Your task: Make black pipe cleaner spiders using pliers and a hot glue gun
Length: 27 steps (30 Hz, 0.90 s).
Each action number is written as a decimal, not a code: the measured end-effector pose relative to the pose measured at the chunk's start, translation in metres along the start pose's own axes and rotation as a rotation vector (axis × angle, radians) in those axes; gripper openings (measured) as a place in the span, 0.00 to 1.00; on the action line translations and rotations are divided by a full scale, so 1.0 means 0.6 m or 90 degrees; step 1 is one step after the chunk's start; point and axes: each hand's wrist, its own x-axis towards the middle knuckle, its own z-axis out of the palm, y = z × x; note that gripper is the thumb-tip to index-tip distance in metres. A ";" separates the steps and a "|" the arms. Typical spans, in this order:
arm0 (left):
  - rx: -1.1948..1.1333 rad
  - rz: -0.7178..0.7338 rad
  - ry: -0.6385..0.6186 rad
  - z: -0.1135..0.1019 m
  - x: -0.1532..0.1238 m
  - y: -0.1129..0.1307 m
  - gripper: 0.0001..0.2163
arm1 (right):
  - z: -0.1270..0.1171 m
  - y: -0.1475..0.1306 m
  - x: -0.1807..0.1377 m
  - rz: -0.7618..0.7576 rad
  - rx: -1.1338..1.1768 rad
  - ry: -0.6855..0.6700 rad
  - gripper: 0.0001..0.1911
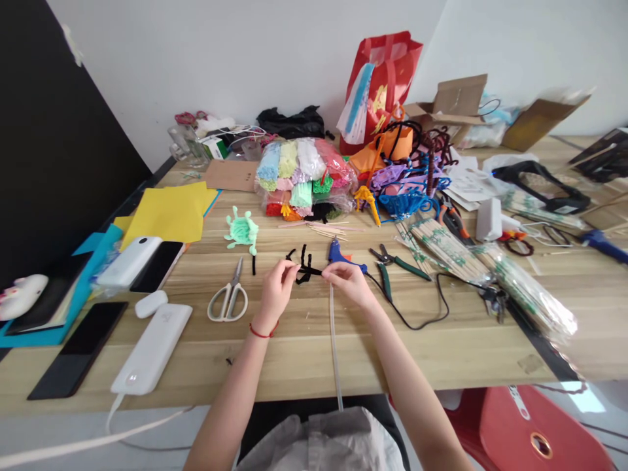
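Both hands meet over the middle of the wooden table point(304, 347) and pinch a small bundle of black pipe cleaners point(305, 267). My left hand point(275, 291), with a red string at the wrist, grips the bundle's left end. My right hand point(349, 281) pinches its right end. Several black ends stick up and sideways between the fingers. A loose black piece point(254, 265) lies just to the left. A blue glue gun point(339, 254) stands right behind my right hand, with a clear glue stick point(334, 340) lying toward me.
White-handled scissors point(228, 297) and a green pipe-cleaner figure point(241, 231) lie left of my hands. Green pliers point(392, 261) and packs of wooden sticks point(451, 252) lie right. A bag of coloured pipe cleaners point(304, 173), yellow paper point(169, 212), phones and a power bank point(152, 347) fill the rest.
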 end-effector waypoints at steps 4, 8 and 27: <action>0.059 0.027 -0.004 0.002 -0.003 0.001 0.11 | 0.007 -0.001 0.002 0.028 0.072 0.074 0.20; 0.095 0.069 -0.037 0.010 -0.007 0.004 0.12 | 0.011 0.003 0.005 0.061 0.165 0.129 0.21; -0.357 -0.179 -0.482 -0.003 0.007 0.027 0.15 | -0.014 -0.013 -0.005 -0.177 -0.108 -0.138 0.12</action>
